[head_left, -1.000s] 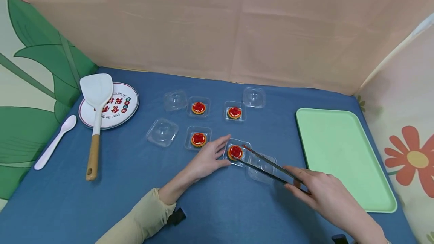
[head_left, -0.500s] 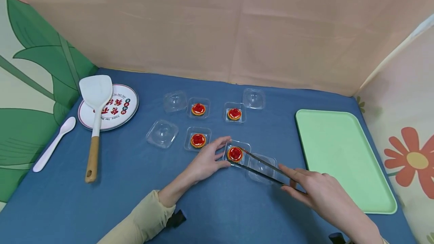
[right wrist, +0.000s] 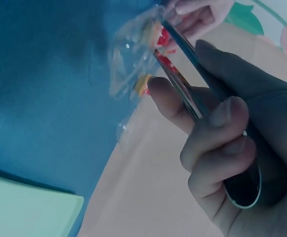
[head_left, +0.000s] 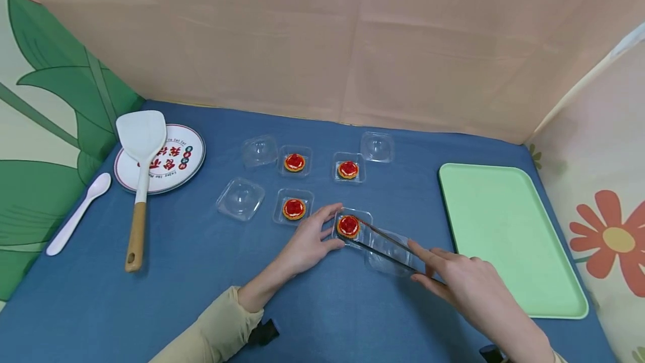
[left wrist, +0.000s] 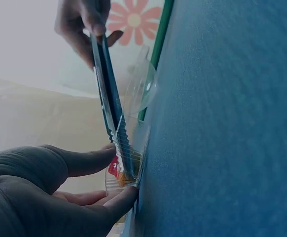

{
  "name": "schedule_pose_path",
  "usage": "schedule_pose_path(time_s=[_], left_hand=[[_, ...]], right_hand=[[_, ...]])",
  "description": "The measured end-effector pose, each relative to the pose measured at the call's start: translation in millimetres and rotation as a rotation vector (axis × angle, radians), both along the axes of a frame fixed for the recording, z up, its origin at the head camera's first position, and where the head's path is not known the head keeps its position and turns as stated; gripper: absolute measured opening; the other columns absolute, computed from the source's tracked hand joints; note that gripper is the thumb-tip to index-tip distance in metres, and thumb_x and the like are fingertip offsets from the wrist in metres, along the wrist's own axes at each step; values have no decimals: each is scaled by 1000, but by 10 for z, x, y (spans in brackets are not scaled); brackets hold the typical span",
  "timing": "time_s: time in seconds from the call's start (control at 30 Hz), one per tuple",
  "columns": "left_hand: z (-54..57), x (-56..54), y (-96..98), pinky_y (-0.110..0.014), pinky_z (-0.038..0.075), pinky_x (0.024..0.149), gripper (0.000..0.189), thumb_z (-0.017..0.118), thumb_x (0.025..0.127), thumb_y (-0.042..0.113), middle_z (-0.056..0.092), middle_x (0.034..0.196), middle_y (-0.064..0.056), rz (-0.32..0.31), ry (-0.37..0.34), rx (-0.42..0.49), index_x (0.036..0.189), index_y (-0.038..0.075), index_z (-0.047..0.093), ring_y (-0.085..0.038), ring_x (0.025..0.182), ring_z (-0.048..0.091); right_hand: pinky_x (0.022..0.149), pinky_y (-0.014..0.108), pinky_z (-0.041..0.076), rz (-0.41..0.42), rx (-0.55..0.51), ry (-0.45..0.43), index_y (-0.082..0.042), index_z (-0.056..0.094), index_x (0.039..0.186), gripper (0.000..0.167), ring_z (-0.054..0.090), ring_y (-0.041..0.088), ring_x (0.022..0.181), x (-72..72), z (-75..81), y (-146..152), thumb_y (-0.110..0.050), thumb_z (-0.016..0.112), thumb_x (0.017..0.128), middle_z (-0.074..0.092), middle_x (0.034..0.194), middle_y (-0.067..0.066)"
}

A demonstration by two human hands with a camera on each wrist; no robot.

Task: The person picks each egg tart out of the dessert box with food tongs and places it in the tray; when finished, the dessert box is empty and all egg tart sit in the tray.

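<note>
From the left edge of the head view, a white spoon (head_left: 75, 219) lies on the blue surface (head_left: 191, 245). Beside it, a white spatula with a wooden handle (head_left: 141, 186) rests across a round printed plate (head_left: 173, 177). Near the center, two red-topped tarts sit in clear containers, one above the other. The left hand (head_left: 309, 242), thumb and fingers apart, touches the left side of a lower-center clear container (head_left: 365, 219) holding the nearest tart (head_left: 347, 226). Metal tongs (head_left: 383, 255) straddle that tart; whether they touch it I cannot tell. The right hand (head_left: 461, 279) has its fingers clamped on the tongs. Another tart (head_left: 348, 170) sits above. Far right lies a green tray (head_left: 509, 234).
</note>
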State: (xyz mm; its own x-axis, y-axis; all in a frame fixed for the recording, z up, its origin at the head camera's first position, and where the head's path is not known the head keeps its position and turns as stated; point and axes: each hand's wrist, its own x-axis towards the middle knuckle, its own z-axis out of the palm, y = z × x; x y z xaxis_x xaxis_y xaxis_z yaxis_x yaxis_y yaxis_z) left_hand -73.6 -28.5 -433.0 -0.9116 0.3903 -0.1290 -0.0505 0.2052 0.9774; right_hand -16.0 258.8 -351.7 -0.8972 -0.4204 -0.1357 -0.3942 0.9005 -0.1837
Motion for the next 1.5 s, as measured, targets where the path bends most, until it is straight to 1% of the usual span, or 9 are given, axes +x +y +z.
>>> schedule_pose_path(time_s=[0.17, 0.27, 0.4, 0.53, 0.67, 0.97, 1.2, 1.33, 1.5], left_hand=[[17, -2, -4, -47, 47, 117, 72, 72, 96, -13, 42, 163, -25, 4, -12, -22, 160, -7, 40, -41, 152, 40], [20, 0, -5, -47, 47, 117, 71, 72, 96, -13, 42, 163, -26, 5, -9, -21, 160, -8, 40, -42, 152, 40], [3, 8, -5, -47, 48, 116, 70, 72, 95, -14, 43, 161, -27, 4, -2, -22, 159, -9, 41, -44, 151, 40], [3, 19, 1, -47, 48, 116, 71, 72, 95, -14, 43, 162, -27, 7, -2, -23, 159, -9, 41, -43, 151, 40], [3, 29, 2, -47, 48, 115, 72, 72, 95, -14, 43, 162, -26, 16, -8, -19, 159, -9, 40, -42, 152, 40], [-8, 26, -8, -48, 48, 115, 72, 72, 95, -15, 43, 162, -25, 18, -9, -8, 159, -8, 40, -42, 151, 41], [-15, 10, -8, -48, 47, 116, 72, 71, 96, -14, 41, 163, -26, 7, -17, 7, 160, -9, 38, -43, 152, 40], [-16, 3, -9, -48, 47, 116, 72, 72, 96, -13, 42, 162, -26, 11, -15, 0, 160, -9, 39, -42, 152, 40], [-12, -7, -5, -47, 47, 116, 73, 72, 96, -13, 41, 163, -26, 16, -17, -5, 160, -9, 39, -42, 152, 40]], right_hand=[[44, 22, 39, 29, -28, 98, -16, 74, 139, 58, 60, 3, 59, 25, -63, -41, -35, 92, 86, 76, 87, -8], [42, 22, 36, 26, -22, 121, -18, 76, 137, 56, 62, 7, 58, 27, -76, -52, -33, 92, 86, 80, 96, 1], [41, 22, 33, 15, -36, 80, -19, 75, 138, 53, 49, -2, 54, 23, -76, -42, -33, 90, 88, 75, 84, -9], [44, 21, 32, -8, -66, 50, -22, 75, 139, 51, 39, -6, 53, 19, -78, -17, -33, 88, 91, 58, 73, -24], [45, 23, 31, -45, -85, 23, -28, 73, 141, 50, 35, -4, 52, 29, -88, 0, -35, 86, 93, 51, 73, -30], [44, 24, 31, -79, -87, -9, -30, 71, 143, 52, 36, -2, 52, 36, -72, 8, -37, 84, 94, 52, 74, -30], [45, 24, 33, -128, -86, -34, -27, 71, 144, 54, 38, 0, 54, 48, -40, 27, -37, 86, 93, 55, 75, -25], [45, 24, 33, -156, -113, -25, -26, 71, 144, 55, 40, 0, 55, 70, -32, 50, -36, 87, 92, 57, 76, -23], [47, 24, 34, -195, -156, 22, -25, 72, 143, 54, 42, 0, 58, 115, -11, 121, -34, 87, 91, 61, 81, -22]])
